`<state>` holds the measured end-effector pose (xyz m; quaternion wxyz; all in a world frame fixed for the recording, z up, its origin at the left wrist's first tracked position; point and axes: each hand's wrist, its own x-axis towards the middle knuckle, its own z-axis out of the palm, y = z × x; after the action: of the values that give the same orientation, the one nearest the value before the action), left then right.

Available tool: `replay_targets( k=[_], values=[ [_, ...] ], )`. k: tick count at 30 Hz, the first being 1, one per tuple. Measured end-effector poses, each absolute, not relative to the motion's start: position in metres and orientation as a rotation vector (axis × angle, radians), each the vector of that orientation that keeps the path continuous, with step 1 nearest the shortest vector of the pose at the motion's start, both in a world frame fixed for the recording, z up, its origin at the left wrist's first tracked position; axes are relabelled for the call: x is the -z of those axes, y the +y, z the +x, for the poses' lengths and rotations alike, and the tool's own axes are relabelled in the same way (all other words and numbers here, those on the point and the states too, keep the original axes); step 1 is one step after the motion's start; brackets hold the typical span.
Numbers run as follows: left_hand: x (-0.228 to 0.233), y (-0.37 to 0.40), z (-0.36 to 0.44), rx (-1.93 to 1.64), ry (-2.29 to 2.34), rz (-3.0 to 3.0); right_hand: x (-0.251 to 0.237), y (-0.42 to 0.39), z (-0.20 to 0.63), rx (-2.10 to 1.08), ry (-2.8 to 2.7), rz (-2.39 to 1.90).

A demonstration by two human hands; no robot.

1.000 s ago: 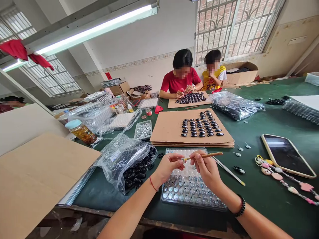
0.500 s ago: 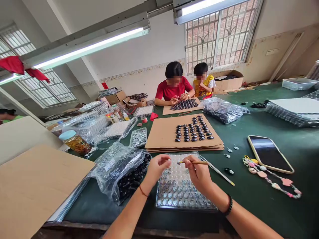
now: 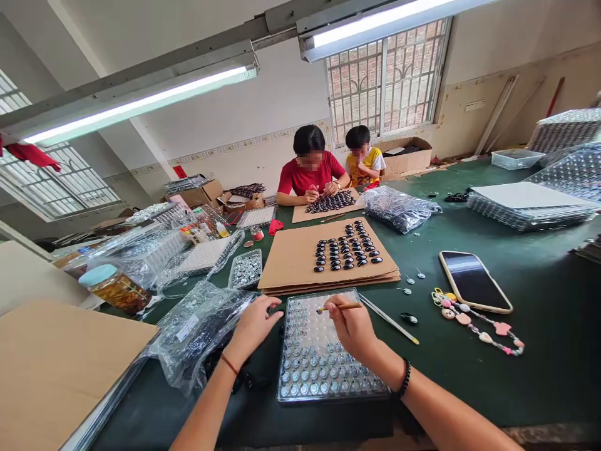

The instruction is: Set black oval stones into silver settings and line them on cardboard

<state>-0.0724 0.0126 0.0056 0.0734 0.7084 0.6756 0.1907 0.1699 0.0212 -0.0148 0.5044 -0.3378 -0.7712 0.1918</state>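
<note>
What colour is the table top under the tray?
Dark green; the table shows it all around the clear tray in the head view.

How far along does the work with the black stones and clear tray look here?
Done: rows of black stones lie on the cardboard sheet. In hand: right hand holds a thin brush over the clear tray; left hand reaches toward the bag of stones. Left: the tray's near rows hold silver pieces.

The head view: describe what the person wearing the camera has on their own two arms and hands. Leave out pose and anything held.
Both forearms are bare, with no sleeves in view and no gloves on the hands. The left hand has a thin red string bracelet around its wrist. The right hand has a black beaded bracelet around its wrist. No rings or watch can be made out.
</note>
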Motion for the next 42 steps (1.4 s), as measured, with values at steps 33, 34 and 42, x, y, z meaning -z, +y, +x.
replay_targets(
  k=[33, 34, 42],
  values=[
    [-0.015, 0.024, -0.035, -0.97, 1.769, 1.882, 0.021, 0.023, 0.171, -0.477, -1.993, -0.832],
    [-0.015, 0.025, -0.026, -1.024, 1.705, 1.825, 0.02, 0.024, 0.171, -0.476, -1.983, -0.839],
    [0.006, 0.005, -0.001, -0.985, 1.27, 1.293, 0.021, 0.025, 0.172, -0.46, -1.965, -0.824]
  ],
)
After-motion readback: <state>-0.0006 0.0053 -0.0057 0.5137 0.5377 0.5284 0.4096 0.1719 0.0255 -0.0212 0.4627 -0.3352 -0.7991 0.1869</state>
